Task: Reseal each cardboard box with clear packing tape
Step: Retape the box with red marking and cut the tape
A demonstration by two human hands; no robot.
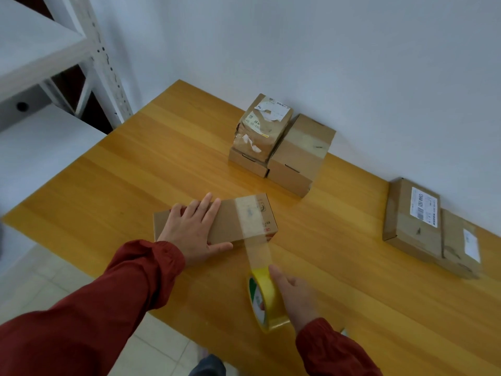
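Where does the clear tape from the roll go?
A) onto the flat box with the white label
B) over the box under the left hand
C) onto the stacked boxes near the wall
B: the tape strip runs from the roll in the right hand over the box that the left hand presses.

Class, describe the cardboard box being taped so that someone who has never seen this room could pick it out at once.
Start at the yellow wooden table against the white wall. By its near edge lies a long, low brown cardboard box, apart from the other boxes by the wall. It alone has a strip of clear tape running from its top to a yellow roll.
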